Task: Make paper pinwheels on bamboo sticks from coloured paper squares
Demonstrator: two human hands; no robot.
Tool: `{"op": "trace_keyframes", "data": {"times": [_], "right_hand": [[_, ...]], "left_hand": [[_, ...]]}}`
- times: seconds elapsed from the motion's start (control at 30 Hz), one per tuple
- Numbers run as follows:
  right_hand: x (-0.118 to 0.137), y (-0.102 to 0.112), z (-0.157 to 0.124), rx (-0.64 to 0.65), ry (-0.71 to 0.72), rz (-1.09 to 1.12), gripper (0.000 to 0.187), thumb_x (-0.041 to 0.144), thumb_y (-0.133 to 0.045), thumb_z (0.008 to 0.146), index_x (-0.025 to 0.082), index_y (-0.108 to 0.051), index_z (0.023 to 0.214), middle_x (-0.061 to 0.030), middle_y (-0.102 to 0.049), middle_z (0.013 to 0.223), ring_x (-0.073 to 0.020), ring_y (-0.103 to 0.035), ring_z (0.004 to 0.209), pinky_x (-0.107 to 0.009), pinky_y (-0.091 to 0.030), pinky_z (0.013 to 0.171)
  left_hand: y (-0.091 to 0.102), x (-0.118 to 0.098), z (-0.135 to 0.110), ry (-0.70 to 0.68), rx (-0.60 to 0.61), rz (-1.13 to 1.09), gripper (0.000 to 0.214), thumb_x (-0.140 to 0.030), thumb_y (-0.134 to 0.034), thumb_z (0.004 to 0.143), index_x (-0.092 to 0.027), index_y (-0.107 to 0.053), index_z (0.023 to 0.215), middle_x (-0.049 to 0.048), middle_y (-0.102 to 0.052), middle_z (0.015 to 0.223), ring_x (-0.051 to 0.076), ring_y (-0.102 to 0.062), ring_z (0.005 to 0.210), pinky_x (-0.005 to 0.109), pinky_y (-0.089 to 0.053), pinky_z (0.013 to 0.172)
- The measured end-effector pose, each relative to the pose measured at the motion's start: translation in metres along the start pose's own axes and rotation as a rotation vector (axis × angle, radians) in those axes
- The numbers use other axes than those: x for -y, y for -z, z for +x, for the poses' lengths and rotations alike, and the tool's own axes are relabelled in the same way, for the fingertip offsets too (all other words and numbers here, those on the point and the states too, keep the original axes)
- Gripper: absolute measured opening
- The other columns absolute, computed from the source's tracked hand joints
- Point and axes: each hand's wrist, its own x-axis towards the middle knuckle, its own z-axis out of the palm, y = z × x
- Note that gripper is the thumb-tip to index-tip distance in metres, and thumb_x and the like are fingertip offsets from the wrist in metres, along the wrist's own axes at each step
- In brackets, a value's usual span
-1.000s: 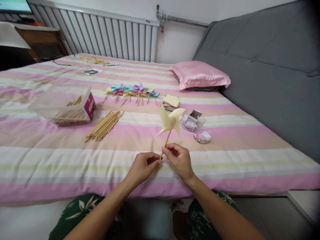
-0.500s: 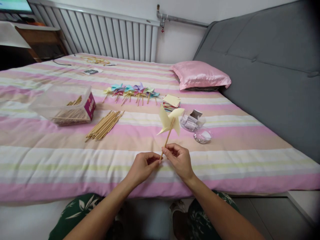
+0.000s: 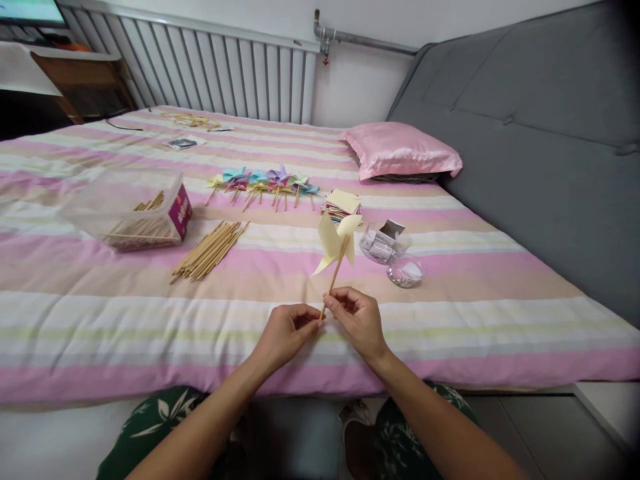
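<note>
A pale yellow paper pinwheel (image 3: pixel 330 241) on a thin wooden stick is held up above the near part of the bed, its stick tilted with the top to the right. My left hand (image 3: pixel 291 331) pinches the bottom end of the stick. Just above and to the right, my right hand (image 3: pixel 358 321) grips the same stick between thumb and fingers. Behind the pinwheel lies a stack of coloured paper squares (image 3: pixel 344 201), partly hidden by its blades. A row of finished pinwheels (image 3: pixel 279 176) in several colours rests farther back.
Loose wooden sticks (image 3: pixel 210 251) lie left of my hands, beside a clear plastic box (image 3: pixel 120 230) holding more sticks. To the right are a clear container with small packets (image 3: pixel 381 241) and a round clear dish (image 3: pixel 405 272). A pink pillow (image 3: pixel 405 150) sits near the grey headboard (image 3: pixel 530 113).
The pinwheel's blades have shifted slightly, turned to a different angle on the stick. Both hands stay in the same place with their grip unchanged.
</note>
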Motion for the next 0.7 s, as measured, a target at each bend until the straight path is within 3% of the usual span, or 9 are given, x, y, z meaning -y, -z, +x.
{"op": "trace_keyframes", "data": {"times": [0.7], "right_hand": [[-0.0017,0.0005,-0.0007,0.001,0.035,-0.036,0.017,0.032,-0.064,0.076,0.017,-0.068,0.079,-0.0039,-0.068,0.071,-0.0148,-0.061,0.062,-0.026,-0.049,0.059]], "left_hand": [[-0.0005,-0.0011,-0.0009,-0.007,-0.102,0.098,0.014,-0.027,-0.066,0.071,-0.014,-0.069,0.075,0.0056,-0.071,0.072,0.016,-0.063,0.064,0.024,-0.047,0.058]]}}
